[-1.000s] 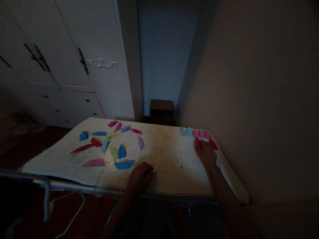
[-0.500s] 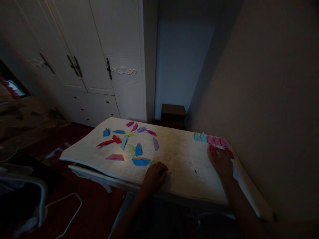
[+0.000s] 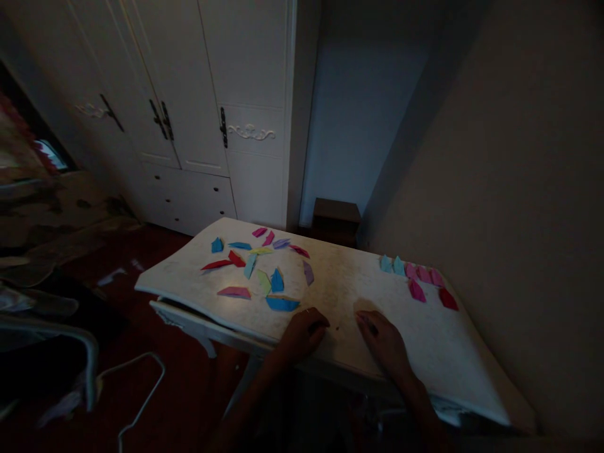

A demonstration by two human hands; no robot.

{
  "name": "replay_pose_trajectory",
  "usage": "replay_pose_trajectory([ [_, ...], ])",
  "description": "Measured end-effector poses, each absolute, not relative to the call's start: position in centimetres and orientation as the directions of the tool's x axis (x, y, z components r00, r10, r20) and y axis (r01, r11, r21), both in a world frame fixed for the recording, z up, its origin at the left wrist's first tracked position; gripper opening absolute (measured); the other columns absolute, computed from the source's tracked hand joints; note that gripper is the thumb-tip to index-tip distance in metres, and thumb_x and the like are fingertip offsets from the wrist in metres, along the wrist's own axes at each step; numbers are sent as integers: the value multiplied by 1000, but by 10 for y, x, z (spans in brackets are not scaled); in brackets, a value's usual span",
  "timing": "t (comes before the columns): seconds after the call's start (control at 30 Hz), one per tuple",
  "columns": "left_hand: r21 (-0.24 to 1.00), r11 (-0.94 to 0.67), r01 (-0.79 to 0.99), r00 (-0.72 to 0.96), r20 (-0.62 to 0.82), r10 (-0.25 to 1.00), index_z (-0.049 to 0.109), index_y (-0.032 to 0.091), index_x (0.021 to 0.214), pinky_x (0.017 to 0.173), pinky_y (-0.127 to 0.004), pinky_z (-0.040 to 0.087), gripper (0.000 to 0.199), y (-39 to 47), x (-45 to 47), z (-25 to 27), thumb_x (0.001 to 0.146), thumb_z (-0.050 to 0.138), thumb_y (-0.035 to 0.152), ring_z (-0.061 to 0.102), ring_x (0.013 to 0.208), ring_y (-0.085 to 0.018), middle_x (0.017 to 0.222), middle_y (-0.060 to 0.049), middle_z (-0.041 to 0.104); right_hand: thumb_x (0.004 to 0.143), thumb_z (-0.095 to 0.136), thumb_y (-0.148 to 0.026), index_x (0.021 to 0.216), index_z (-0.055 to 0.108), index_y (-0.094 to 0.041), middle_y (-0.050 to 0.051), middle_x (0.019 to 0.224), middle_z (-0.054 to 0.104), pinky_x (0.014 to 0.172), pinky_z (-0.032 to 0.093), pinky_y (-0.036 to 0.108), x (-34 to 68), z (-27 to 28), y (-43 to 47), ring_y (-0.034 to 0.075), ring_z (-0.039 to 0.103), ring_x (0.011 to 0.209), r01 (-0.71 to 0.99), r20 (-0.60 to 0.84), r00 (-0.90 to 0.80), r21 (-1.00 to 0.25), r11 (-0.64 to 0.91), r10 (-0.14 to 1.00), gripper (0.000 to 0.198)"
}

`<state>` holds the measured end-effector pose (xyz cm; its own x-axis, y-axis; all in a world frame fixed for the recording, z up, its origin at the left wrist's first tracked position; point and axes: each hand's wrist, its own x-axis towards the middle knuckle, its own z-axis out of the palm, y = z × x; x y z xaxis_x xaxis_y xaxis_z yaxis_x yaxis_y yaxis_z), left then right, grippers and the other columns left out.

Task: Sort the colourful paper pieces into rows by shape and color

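My left hand [image 3: 304,333] rests near the table's front edge, its fingers curled with nothing visible in them. Just below it in depth order, the blue folded paper boat [image 3: 282,304] lies beyond the knuckles. My right hand [image 3: 384,343] is over the table a little to the right, fingers bent inward, and no paper shows in it. A magenta folded paper piece [image 3: 417,290] lies at the right, apart from both hands. Beside it is a red folded piece [image 3: 448,299]. Behind them runs a row of light blue [image 3: 385,264] and pink folded pieces [image 3: 423,275].
Several folded paper pieces in mixed colours, such as a pink one [image 3: 234,292] and a purple one [image 3: 308,272], are scattered over the left of the white table [image 3: 184,277]. A white wardrobe [image 3: 255,176] and a brown box-like cabinet [image 3: 336,211] stand behind; a wall rises at right.
My right hand has let go of the magenta paper piece in front of the row and moved left and nearer. My left hand stays by the front edge. The view has shifted slightly.
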<state>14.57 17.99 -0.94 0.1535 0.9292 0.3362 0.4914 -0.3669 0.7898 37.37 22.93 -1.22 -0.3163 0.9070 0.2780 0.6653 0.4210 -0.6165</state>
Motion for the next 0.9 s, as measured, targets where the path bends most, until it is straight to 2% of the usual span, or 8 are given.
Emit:
replay_pose_trajectory([
  [0.17, 835, -359, 417, 66, 366, 928, 66, 17, 81, 69, -28, 46, 22, 169, 109, -9, 75, 46, 14, 61, 75, -16, 79, -5, 67, 91, 43, -47, 97, 69, -21, 9, 102, 68, 90, 48, 40, 376, -13, 228, 25, 62, 96, 657, 271, -299, -637, 404, 915, 37],
  [0.27, 848, -290, 444, -96, 367, 925, 66, 18, 81, 67, -26, 47, 20, 165, 74, -6, 77, 46, 18, 61, 72, -15, 76, -3, 66, 90, 44, -48, 97, 69, -21, 9, 103, 69, 90, 48, 41, 377, -14, 228, 25, 62, 98, 670, 268, -291, -628, 396, 918, 37],
  [0.43, 801, -120, 587, -371, 397, 839, 65, 17, 88, 69, -27, 49, 23, 175, -8, 11, 81, 45, 25, 61, 75, -16, 88, -5, 67, 89, 44, -47, 96, 69, -21, 8, 102, 69, 89, 49, 39, 376, -13, 226, 24, 64, 96, 704, 279, -287, -588, 399, 917, 37],
  [0.5, 701, -21, 713, -394, 426, 814, 65, 15, 94, 76, -31, 49, 25, 183, -46, 17, 79, 47, 24, 61, 81, -19, 98, -8, 67, 88, 44, -47, 95, 69, -21, 8, 100, 70, 87, 50, 39, 376, -12, 226, 24, 65, 94, 714, 279, -275, -582, 389, 920, 37],
  [0.57, 538, 99, 837, -369, 423, 827, 65, 14, 102, 90, -36, 45, 31, 191, -81, 19, 77, 49, 21, 59, 96, -24, 107, -12, 65, 87, 45, -48, 94, 69, -21, 8, 99, 70, 85, 51, 38, 375, -11, 226, 24, 65, 92, 719, 282, -274, -575, 390, 920, 36],
  [0.67, 375, 234, 897, -362, 319, 876, 63, 13, 114, 92, -39, 43, 40, 197, -121, 18, 77, 54, 26, 56, 105, -30, 116, -15, 64, 86, 45, -49, 92, 69, -22, 8, 97, 70, 85, 52, 39, 375, -10, 227, 24, 66, 91, 717, 291, -275, -573, 397, 916, 37],
  [0.77, 375, 214, 902, -307, 209, 928, 66, 17, 108, 86, -34, 45, 35, 198, -140, 12, 81, 51, 33, 60, 99, -26, 110, -11, 67, 86, 45, -51, 91, 69, -23, 8, 98, 70, 87, 51, 41, 374, -10, 226, 25, 66, 92, 716, 288, -268, -578, 390, 919, 38],
  [0.9, 426, 138, 894, -258, 238, 936, 70, 18, 101, 84, -30, 44, 34, 195, -139, 7, 85, 44, 32, 62, 93, -22, 105, -9, 69, 86, 45, -51, 93, 70, -23, 7, 100, 70, 88, 52, 40, 376, -12, 227, 25, 66, 94, 729, 281, -257, -572, 377, 925, 38],
])
